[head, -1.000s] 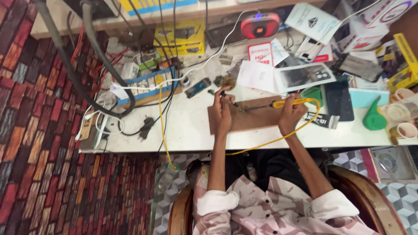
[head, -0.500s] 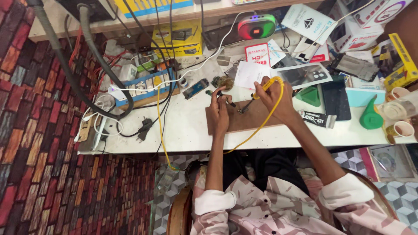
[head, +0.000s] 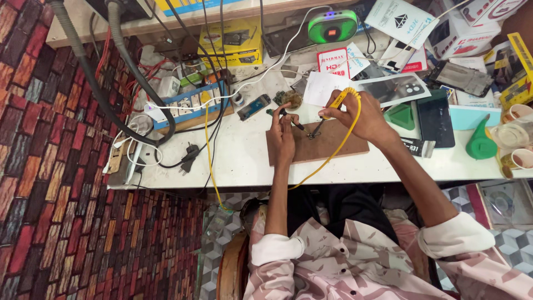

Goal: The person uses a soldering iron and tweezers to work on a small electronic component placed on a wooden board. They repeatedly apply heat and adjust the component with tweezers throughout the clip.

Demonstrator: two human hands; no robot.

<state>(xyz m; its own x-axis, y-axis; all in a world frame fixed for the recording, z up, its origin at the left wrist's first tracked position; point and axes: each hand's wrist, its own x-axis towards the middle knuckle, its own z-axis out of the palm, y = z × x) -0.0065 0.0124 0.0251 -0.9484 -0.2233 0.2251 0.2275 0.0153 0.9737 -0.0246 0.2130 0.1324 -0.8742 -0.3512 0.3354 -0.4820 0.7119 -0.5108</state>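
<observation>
Both hands sit mid-board (head: 333,145), counter (head: 244,161) edge close; right hand (head: 363,116) grips soldering iron (head: 333,108) slanting down-left, left hand (head: 283,133) pinches a dark probe (head: 293,123).

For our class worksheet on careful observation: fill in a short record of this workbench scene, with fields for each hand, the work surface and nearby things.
Left hand: pinches a thin dark probe-like tool, tip toward the board's middle
Right hand: grips a yellow-handled soldering iron, tip pointing down at the board
Yellow cable: runs from the iron off the table's front edge
Work surface: brown board on a white table
Nearby: green funnel, blue power strip, green speaker
</observation>
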